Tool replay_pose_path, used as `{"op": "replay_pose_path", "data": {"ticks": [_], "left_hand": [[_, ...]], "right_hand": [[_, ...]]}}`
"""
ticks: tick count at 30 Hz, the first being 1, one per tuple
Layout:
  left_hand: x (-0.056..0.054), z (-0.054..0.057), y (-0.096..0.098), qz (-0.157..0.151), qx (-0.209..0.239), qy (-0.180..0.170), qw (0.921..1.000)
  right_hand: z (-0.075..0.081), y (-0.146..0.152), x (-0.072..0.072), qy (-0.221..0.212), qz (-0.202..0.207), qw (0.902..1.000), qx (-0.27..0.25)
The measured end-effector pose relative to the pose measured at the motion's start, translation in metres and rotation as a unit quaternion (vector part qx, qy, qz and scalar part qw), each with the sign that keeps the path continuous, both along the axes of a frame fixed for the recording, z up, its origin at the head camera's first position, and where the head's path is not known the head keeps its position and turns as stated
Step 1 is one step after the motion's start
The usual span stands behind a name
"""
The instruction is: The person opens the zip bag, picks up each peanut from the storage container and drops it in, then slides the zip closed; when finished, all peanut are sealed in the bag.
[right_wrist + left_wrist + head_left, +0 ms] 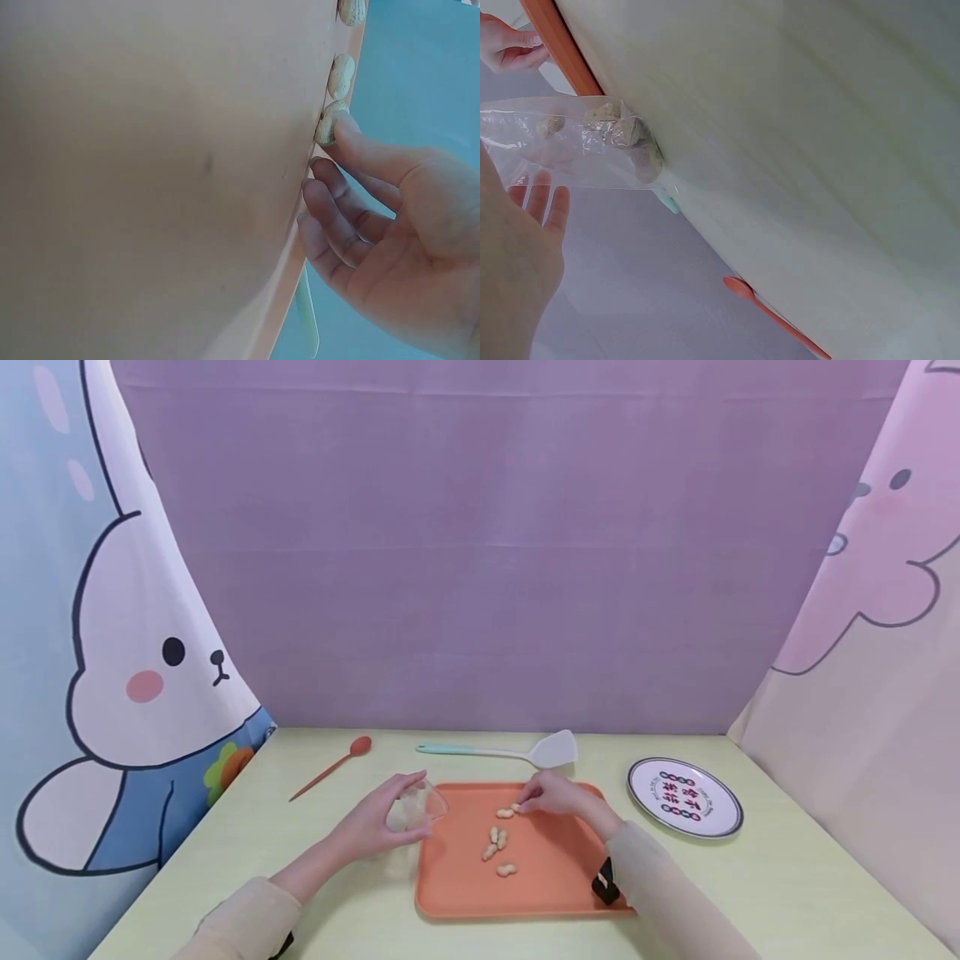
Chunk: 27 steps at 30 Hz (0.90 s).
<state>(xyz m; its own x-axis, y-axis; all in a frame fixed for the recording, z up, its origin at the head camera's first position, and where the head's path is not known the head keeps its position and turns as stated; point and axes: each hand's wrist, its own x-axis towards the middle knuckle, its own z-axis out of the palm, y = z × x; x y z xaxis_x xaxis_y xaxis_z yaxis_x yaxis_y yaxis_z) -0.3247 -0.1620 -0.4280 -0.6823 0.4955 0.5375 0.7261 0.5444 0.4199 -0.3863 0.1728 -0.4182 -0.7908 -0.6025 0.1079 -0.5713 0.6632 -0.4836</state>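
Note:
My left hand (382, 818) holds a clear plastic cup (411, 810), tilted, with its mouth toward the orange tray (543, 872). Several peanuts in their shells (626, 131) show through the cup's wall in the left wrist view. Over the far part of the tray, my right hand (558, 795) pinches a peanut (330, 124), its thumb tip on the shell. Another peanut (505, 814) lies right beside it. A cluster of peanuts (502, 839) sits mid-tray, and a single peanut (507, 869) lies nearer the front.
Behind the tray lies a spatula (553, 750) with a mint handle. A red spoon (361, 746) is at the back left. To the right of the tray stands a round white plate (722, 803) with red lettering. A purple curtain (480, 568) closes off the table's back edge.

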Motion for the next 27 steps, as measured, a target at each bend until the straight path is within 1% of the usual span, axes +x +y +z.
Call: {"op": "replay_pose_path", "data": {"ticks": [7, 10, 14, 16, 21, 27], "left_hand": [[0.000, -0.001, 0.000, 0.001, 0.000, 0.009, 1.0000], [0.000, -0.001, 0.000, -0.001, 0.000, 0.009, 1.0000], [0.000, 0.000, 0.000, -0.008, 0.001, 0.010, 0.9999], [0.001, 0.000, -0.001, -0.010, 0.002, 0.010, 0.9999], [0.001, 0.000, -0.001, -0.007, 0.002, 0.010, 0.9999], [0.000, -0.001, -0.001, -0.006, 0.001, 0.007, 1.0000]], "right_hand": [[0.001, 0.000, 0.003, -0.010, -0.010, 0.9999, 0.000], [0.003, 0.001, 0.005, -0.027, -0.020, 0.9993, -0.012], [0.008, 0.002, 0.005, -0.060, -0.038, 0.9965, -0.045], [0.010, 0.003, 0.004, -0.059, -0.037, 0.9955, -0.063], [0.014, 0.002, 0.004, -0.029, -0.035, 0.9936, -0.104], [0.020, -0.007, 0.010, -0.011, -0.037, 0.9883, -0.148]]}}
